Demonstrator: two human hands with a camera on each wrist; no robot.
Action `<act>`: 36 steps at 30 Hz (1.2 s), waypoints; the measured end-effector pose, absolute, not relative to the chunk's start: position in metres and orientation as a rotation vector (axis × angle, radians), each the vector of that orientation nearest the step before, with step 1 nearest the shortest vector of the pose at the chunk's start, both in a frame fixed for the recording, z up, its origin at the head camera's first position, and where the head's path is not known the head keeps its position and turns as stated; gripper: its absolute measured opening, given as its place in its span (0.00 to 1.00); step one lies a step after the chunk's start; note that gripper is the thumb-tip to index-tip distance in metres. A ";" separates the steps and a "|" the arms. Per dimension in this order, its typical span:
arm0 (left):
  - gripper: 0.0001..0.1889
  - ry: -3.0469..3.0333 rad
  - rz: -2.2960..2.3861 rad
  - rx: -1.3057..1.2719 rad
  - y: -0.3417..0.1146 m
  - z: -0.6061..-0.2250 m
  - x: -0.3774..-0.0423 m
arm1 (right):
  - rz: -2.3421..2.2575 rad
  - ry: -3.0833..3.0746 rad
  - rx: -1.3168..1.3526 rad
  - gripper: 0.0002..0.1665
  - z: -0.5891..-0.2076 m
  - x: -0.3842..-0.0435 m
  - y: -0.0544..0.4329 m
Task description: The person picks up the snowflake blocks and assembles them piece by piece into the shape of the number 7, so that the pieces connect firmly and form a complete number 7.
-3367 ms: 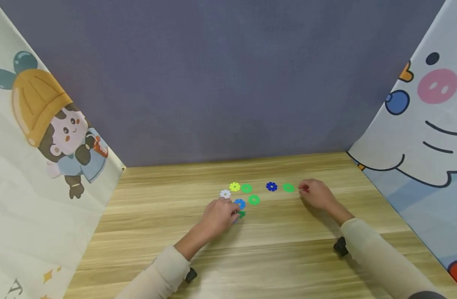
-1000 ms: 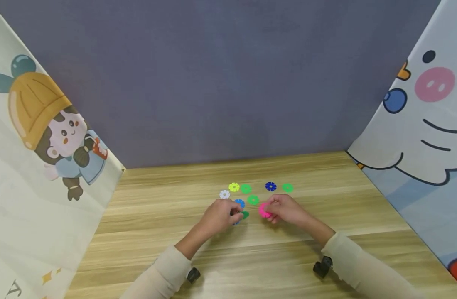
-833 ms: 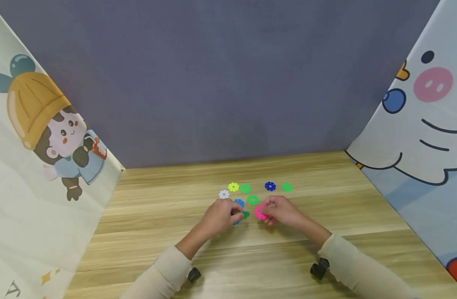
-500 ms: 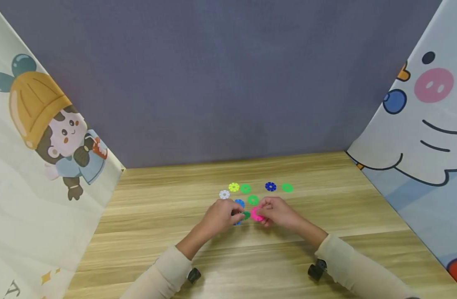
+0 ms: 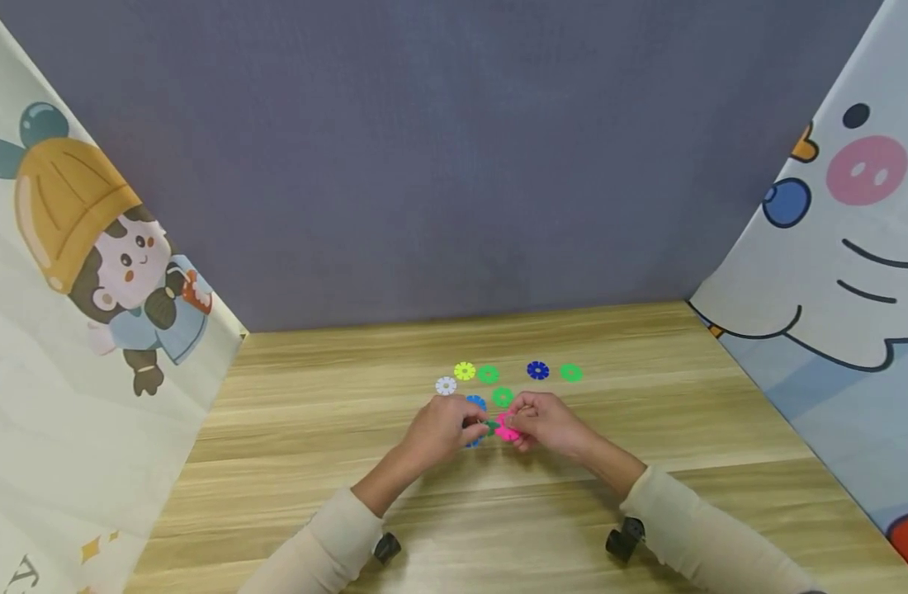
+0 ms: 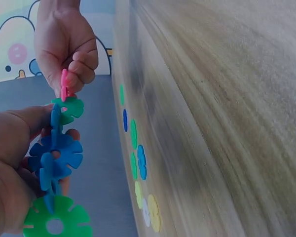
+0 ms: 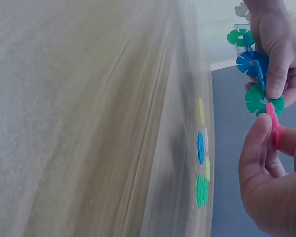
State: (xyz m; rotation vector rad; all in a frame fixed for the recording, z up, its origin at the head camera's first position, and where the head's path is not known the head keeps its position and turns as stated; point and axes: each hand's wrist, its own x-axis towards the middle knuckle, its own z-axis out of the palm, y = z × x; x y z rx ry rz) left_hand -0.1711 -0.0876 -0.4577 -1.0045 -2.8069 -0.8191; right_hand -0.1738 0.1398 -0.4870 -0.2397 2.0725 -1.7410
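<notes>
My left hand point(image 5: 439, 431) grips a chain of slotted snowflake discs locked together at right angles. In the left wrist view a green disc point(image 6: 56, 217) forms the near end, blue discs point(image 6: 59, 155) follow, and another green disc point(image 6: 73, 107) is at the far end. Between thumb and fingers, my right hand point(image 5: 554, 422) pinches a pink snowflake disc point(image 5: 508, 427). The right wrist view shows this pink disc point(image 7: 275, 126) edge-on, its rim right at the slotted edge of the chain's end green disc point(image 7: 257, 101). Fingers hide part of both.
Loose discs lie flat on the wooden table point(image 5: 498, 528) beyond my hands: yellow point(image 5: 465, 371), white point(image 5: 446, 386), dark blue point(image 5: 538, 370), lighter blue point(image 5: 475, 403) and several green point(image 5: 570, 373). A grey back wall point(image 5: 454, 165) and printed side panels surround the table.
My right hand has come leftward from the table's right side, bringing the pink disc up against the chain's green end. My left hand has stayed nearly in place, the green end disc turning slightly.
</notes>
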 end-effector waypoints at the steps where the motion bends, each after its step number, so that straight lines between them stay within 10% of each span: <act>1: 0.04 -2.802 -0.824 -1.002 -0.087 -0.458 -0.171 | -1.748 2.071 -0.230 0.09 -0.487 -0.174 0.140; 36: 0.13 -3.028 -1.493 -0.791 -0.087 -0.459 -0.169 | -1.697 2.040 -0.266 0.14 -0.495 -0.181 0.144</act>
